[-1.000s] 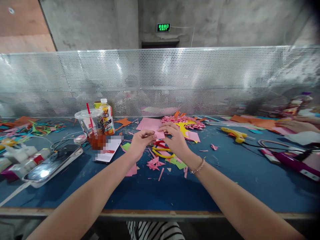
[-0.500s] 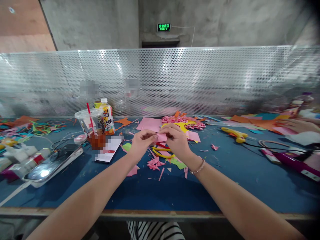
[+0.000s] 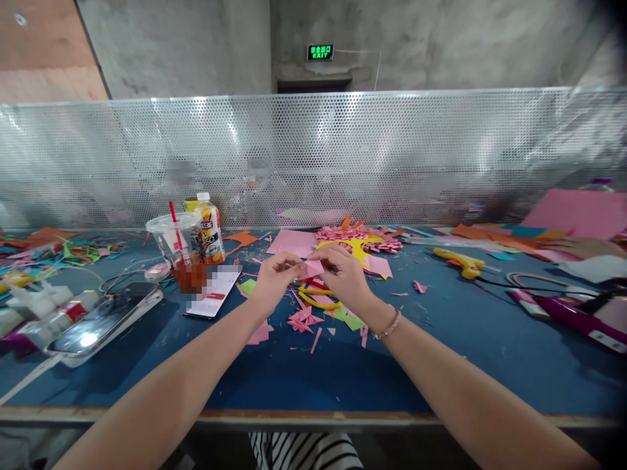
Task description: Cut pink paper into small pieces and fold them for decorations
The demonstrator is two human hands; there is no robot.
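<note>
Head view: left hand (image 3: 274, 282) and right hand (image 3: 345, 279) both pinch a small pink paper (image 3: 313, 268) between them, up over the littered table (image 3: 318, 385), a two-sided grip that likely keeps it steady!

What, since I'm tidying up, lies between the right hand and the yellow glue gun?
Head view: a pink paper piece by the right hand, then a small pink scrap on the blue tabletop.
</note>
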